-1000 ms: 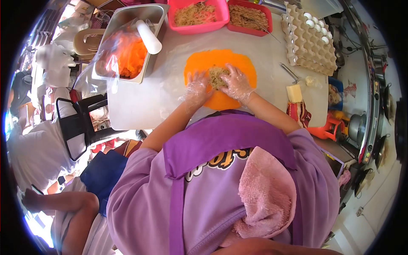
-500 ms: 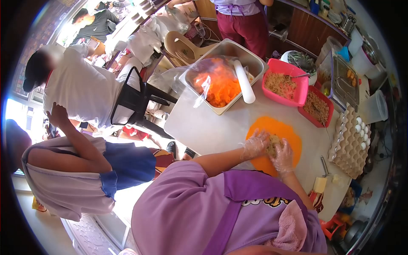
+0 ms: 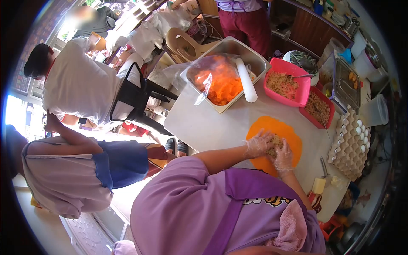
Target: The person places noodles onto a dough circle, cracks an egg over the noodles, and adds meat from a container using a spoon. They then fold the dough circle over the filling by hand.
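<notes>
White worktable [image 3: 204, 127]: your gloved left hand [image 3: 258, 144] and right hand [image 3: 282, 156] close around a pale noodle heap [image 3: 274, 141] on the round orange dough sheet [image 3: 272, 126] (flat, not yet folded).

Left arm: bare forearm stretched well out from the body, nearly straight, wrist level.
Left hand [image 3: 258, 144]: palm down, fingers loosely curved, cupped inward toward the other hand.
Right arm: bare forearm kept closer to the body, elbow bent.
Right hand [image 3: 283, 156]: palm down, fingers curved, cupped inward.
Spacing: hands just beside each other, fingertips nearly meeting.
Covering: thin clear gloves [image 3: 250, 148] on both, ending at the wrists.
</notes>
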The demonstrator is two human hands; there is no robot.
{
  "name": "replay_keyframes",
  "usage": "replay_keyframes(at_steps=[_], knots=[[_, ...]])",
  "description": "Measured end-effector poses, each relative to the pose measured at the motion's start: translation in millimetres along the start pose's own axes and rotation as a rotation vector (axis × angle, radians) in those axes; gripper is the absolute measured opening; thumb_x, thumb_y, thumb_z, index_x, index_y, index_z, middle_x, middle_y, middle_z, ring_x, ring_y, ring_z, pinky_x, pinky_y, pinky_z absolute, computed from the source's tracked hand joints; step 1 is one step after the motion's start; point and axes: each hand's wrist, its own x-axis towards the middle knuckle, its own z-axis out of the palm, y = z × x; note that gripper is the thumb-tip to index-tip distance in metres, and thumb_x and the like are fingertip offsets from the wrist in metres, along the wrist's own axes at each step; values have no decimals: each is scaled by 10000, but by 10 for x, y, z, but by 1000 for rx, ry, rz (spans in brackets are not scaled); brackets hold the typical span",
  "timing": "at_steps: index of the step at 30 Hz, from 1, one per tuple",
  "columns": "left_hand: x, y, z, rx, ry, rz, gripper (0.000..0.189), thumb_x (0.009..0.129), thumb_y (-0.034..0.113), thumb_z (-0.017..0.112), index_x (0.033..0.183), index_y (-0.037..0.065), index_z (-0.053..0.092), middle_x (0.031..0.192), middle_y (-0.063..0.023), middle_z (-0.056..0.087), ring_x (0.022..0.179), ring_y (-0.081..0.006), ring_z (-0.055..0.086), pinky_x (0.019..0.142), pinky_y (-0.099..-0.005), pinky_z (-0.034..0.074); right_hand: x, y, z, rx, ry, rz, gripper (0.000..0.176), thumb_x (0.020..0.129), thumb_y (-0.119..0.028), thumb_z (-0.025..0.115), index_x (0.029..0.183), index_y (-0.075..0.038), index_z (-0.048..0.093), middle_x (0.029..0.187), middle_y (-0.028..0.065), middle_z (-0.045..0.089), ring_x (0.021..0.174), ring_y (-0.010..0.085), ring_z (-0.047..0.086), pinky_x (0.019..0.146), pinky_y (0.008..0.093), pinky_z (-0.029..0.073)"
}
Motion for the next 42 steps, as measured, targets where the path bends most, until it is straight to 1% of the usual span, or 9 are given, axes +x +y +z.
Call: replay_keyframes(at_steps=[11, 16, 17, 19, 25, 32, 38, 40, 42], knots=[[119, -54, 124, 131, -11, 63, 650, 771, 506, 632, 1283, 122, 519, 1431, -181, 355, 1363, -357, 278, 1107, -544, 169, 10, 32, -30, 59, -17, -28, 433, 661, -233, 790, 1045, -96, 641, 1405, 185, 353, 1248, 375, 402, 976, 488, 372], [110, -84, 126, 161, 152, 154, 652, 796, 541, 553, 1274, 100, 515, 1315, -154, 495, 1282, -314, 408, 1034, -571, 278, 18, 208, 149, 19, 20, -89, 344, 719, -182, 714, 1027, -48, 639, 1352, 245, 399, 1191, 417, 445, 959, 506, 392], [180, -115, 296, 294, 76, 101, 634, 794, 546, 541, 1280, 141, 513, 1319, -128, 501, 1284, -295, 409, 1027, -589, 272, 19, 262, 182, 42, 87, -164, 310, 711, -171, 707, 983, -41, 638, 1351, 253, 393, 1182, 424, 446, 948, 510, 399], [147, -27, 136, 235, 120, 73, 679, 811, 599, 491, 1319, 148, 490, 1369, -130, 459, 1315, -307, 362, 1050, -597, 217, -2, 279, 137, 2, 43, -128, 265, 701, -170, 710, 917, -39, 627, 1360, 212, 391, 1194, 395, 445, 930, 496, 412], [119, 38, -4, 243, -122, -8, 617, 822, 575, 539, 1332, 231, 492, 1489, -149, 284, 1399, -342, 202, 1098, -612, 77, -91, 196, 53, -2, 8, 18, 394, 646, -332, 790, 974, -152, 666, 1357, 125, 401, 1243, 334, 414, 964, 496, 369], [76, 6, 30, 229, -85, -47, 536, 794, 473, 636, 1287, 293, 531, 1492, -134, 284, 1399, -338, 209, 1098, -610, 91, -75, 233, 85, 12, 47, -3, 431, 635, -348, 796, 998, -153, 667, 1332, 108, 430, 1225, 312, 439, 942, 479, 390], [-46, -131, -24, -140, 40, 1, 542, 781, 360, 696, 1280, 216, 540, 1449, -203, 332, 1359, -399, 267, 1094, -597, 126, 134, 446, 29, 300, 19, 62, 490, 682, -328, 777, 1108, -128, 640, 1243, 133, 514, 1172, 316, 484, 957, 423, 403], [-46, -213, 88, -303, 184, -143, 508, 840, 340, 602, 1293, 126, 516, 1451, -252, 296, 1365, -430, 228, 1098, -580, 131, 266, 454, -24, 344, -100, 106, 504, 721, -270, 746, 1183, -134, 599, 1216, 135, 536, 1149, 319, 499, 965, 401, 406], [-1, -190, 136, -204, 109, -241, 516, 856, 336, 547, 1305, 87, 494, 1454, -267, 278, 1370, -439, 206, 1104, -574, 116, 386, 395, 5, 261, -107, 107, 516, 727, -248, 734, 1207, -136, 581, 1205, 129, 543, 1139, 321, 504, 965, 399, 408]])
